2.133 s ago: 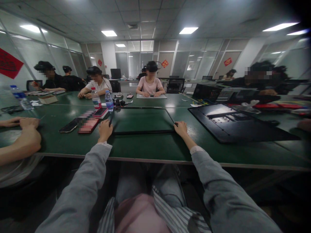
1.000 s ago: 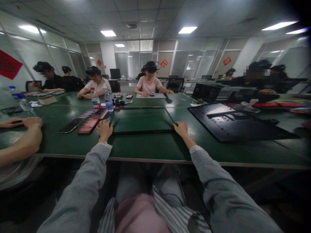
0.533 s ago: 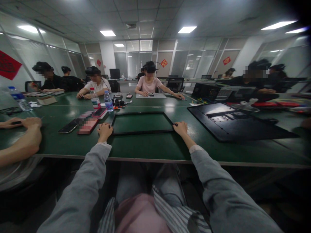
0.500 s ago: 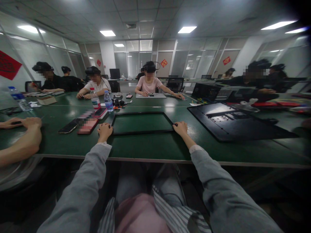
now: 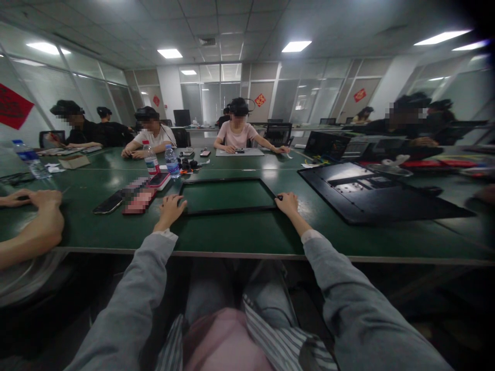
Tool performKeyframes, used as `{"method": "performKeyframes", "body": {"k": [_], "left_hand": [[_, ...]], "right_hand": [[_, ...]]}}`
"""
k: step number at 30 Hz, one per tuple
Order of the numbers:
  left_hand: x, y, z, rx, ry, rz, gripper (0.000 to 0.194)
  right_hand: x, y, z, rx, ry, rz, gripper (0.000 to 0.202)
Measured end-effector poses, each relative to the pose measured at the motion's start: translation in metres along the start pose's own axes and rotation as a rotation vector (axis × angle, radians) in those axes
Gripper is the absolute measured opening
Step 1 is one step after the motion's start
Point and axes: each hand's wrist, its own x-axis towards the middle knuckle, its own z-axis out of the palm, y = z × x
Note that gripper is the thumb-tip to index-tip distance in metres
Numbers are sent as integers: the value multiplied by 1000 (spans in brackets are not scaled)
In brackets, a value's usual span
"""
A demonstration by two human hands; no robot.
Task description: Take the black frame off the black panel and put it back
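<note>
A thin black rectangular frame (image 5: 228, 210) lies flat on the green table (image 5: 240, 234) in front of me. My right hand (image 5: 287, 203) is closed around its right side near the front corner, with a small dark spot at the fingertips. At the opposite side, my left hand (image 5: 171, 208) has its fingers stretched out and somewhat apart over the front left corner. Whether those fingertips press on the frame I cannot tell. A large black panel (image 5: 371, 206) with metal plates on it rests to the right of the frame.
Left of my left hand lie a dark phone (image 5: 109, 202) and a pinkish-red phone (image 5: 137, 202). Behind them stand a red-capped bottle (image 5: 151, 158) and a water bottle (image 5: 172, 162). A neighbour's arm (image 5: 42, 226) rests at the far left. Other people sit around the table.
My left hand has loosened from the frame's left side, its fingers now extended and shifted slightly right over the corner. My right hand and the frame look the same.
</note>
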Motion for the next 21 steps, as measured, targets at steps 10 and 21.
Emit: {"method": "performKeyframes", "body": {"k": [10,21], "left_hand": [[-7,6,-8,-70,-218,256,52],[-6,1,-5,-167,-218,305,60]], "right_hand": [[7,7,7,3,27,4,38],[9,8,9,24,39,-16,38]]}}
